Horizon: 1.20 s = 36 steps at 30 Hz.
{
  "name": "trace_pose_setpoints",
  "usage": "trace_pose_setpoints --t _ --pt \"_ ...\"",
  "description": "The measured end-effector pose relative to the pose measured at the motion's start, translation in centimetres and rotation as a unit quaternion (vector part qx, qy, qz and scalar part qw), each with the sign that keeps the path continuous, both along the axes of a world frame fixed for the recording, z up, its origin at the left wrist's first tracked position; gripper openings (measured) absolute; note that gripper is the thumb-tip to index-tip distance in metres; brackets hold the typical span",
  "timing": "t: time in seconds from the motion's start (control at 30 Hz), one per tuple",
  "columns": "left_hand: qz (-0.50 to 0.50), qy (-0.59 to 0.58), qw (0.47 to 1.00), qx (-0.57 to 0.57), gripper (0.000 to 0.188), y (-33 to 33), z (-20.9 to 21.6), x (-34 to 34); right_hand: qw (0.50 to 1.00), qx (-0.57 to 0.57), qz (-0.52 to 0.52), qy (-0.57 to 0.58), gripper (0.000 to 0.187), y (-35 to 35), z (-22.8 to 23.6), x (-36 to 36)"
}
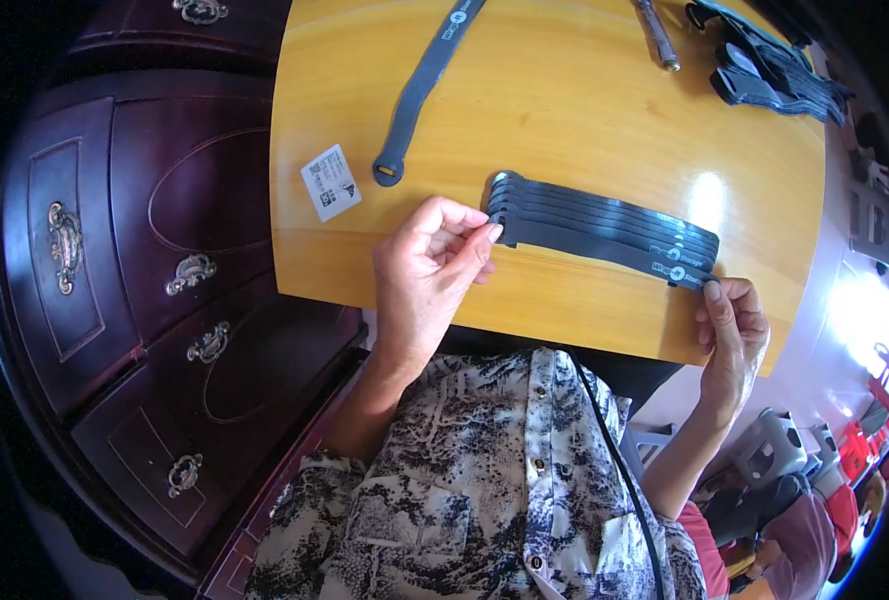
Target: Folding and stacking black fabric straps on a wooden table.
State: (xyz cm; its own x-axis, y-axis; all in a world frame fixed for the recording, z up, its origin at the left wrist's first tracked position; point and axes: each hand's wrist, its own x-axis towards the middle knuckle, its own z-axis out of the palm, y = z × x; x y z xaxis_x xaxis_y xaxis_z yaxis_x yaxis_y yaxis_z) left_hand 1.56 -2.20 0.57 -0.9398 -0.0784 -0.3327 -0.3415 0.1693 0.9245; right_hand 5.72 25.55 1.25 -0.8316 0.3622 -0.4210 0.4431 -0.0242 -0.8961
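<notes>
From where I stand, the strap (585, 248) between the person's hands should be light and bendy, a thin band that would sag or twist if held at only one end, and I'd expect no harm from a drop. It looks more cloth-like than slick, so a light pinch ought to do, best taken at the two ends, which is how it is held: the left hand (417, 268) has thumb and forefinger closed on the end by the heads, and the right hand (735, 325) pinches the opposite tip. It lies along the near edge of a row of straps (605, 208), close to the front of the yellow table (585, 110). All are dark grey to black, long and flat, overlapping like steps, with rounded heads at the left and pale printing towards the right. A loose strap (415, 105) lies further off, its slotted round head turned towards the person, near a white card (332, 182). At the far right sit a pen (658, 38) and a heaped bundle of straps (775, 80).
</notes>
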Motion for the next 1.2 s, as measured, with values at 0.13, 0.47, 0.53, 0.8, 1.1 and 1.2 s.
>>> trace_pose_setpoints --t 0.13,0.47,0.53,0.8,1.1,1.2 --pt "0.002 0.007 1.0 -0.004 0.008 0.08 0.02 -0.15 1.0 0.006 0.001 -0.002 0.014 -0.09 0.13 -0.08" --pt "-0.006 -0.009 1.0 0.003 0.009 0.07 0.43 -0.51 1.0 0.001 0.0 0.006 0.015 0.02 -0.06 -0.01" --pt "-0.012 -0.012 1.0 -0.004 0.009 0.02 0.51 -0.58 1.0 0.009 -0.004 0.003 0.015 -0.04 -0.14 0.0" --pt "-0.024 -0.019 0.999 -0.018 0.01 0.02 0.55 -0.79 1.0 0.012 -0.001 -0.002 0.015 -0.12 -0.07 -0.07" --pt "-0.025 -0.038 0.999 -0.024 0.012 0.37 0.85 -0.98 1.0 0.009 -0.004 -0.001 0.014 -0.19 0.12 -0.17" --pt "-0.029 -0.043 0.998 -0.024 0.012 0.38 0.65 -0.99 1.0 -0.002 -0.004 -0.007 0.012 -0.06 0.07 -0.11"
